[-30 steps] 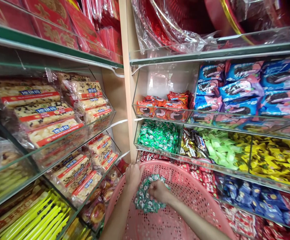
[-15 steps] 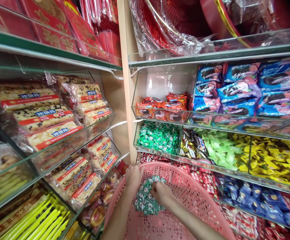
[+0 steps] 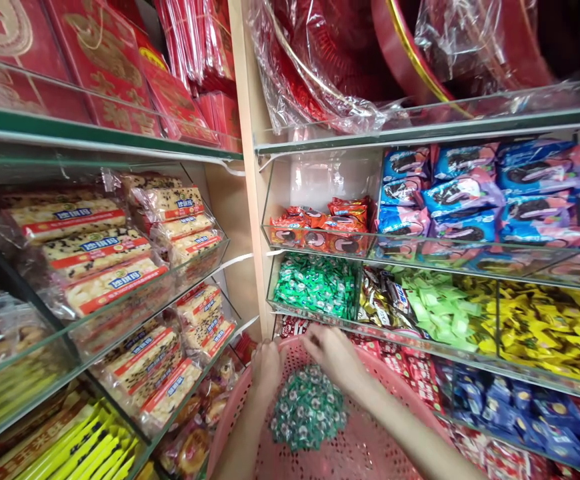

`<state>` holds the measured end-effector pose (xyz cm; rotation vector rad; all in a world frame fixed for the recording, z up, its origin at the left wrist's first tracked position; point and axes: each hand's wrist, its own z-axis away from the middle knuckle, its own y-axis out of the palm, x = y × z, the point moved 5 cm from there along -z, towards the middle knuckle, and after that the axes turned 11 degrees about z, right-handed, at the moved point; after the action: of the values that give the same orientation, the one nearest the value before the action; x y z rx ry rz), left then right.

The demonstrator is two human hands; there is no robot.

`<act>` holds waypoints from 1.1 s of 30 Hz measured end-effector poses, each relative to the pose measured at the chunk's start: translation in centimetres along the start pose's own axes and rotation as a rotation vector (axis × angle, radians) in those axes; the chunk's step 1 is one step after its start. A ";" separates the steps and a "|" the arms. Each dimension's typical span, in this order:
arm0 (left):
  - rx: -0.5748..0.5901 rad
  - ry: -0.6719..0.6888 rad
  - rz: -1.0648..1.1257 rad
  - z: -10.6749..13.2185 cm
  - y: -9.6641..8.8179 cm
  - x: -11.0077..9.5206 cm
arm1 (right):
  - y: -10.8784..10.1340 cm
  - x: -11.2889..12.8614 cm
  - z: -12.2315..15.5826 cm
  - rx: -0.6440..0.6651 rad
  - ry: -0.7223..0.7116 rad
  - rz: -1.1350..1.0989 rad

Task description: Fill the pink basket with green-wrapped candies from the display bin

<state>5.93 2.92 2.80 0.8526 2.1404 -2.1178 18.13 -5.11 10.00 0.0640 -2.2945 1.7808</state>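
Observation:
A pink perforated plastic basket (image 3: pixel 385 427) sits below the shelves. My left hand (image 3: pixel 267 367) is closed on its far left rim. In the basket lies a heap of green-wrapped candies (image 3: pixel 306 408). My right hand (image 3: pixel 334 357) is over the far part of the basket, just above the heap, with its fingers loosely bent and nothing visible in them. Beyond it, a clear shelf bin holds more green candies (image 3: pixel 315 285) of the same look.
Beside the green bin are light-green packets (image 3: pixel 437 303) and yellow packets (image 3: pixel 555 320). Blue cookie packs (image 3: pixel 463 190) and orange packs (image 3: pixel 320 217) fill the shelf above. Wrapped pastry bars (image 3: pixel 95 243) line the left shelves. Glass shelf edges border the basket's surroundings.
My right hand has risen from the candy heap towards the green bin. The heap in the basket looks larger. My left hand stays on the rim, and the view has shifted slightly.

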 end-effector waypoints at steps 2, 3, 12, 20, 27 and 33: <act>0.000 -0.003 0.002 0.0 0.0 0.1 | -2.9 -0.5 -1.6 -0.070 0.007 0.098; -0.004 -0.001 0.003 -0.1 0.0 0.1 | -4.0 -0.9 -2.5 -0.093 0.024 0.171; -0.036 0.018 0.038 -0.2 0.8 1.0 | -3.6 -2.4 -7.5 -0.008 0.089 0.529; -0.056 0.028 0.019 -0.2 1.0 1.1 | -3.6 -3.0 -7.4 -0.014 0.104 0.568; -0.064 0.024 0.010 -0.1 1.1 1.3 | -4.6 -2.6 -6.8 -0.074 0.109 0.572; -0.054 0.003 0.026 -0.2 1.3 1.5 | -7.1 -2.6 -4.4 -0.224 -0.009 0.075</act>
<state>5.24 3.51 1.04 0.8736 2.1650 -2.0382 22.60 -3.00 17.18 -0.0538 -2.5170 1.5470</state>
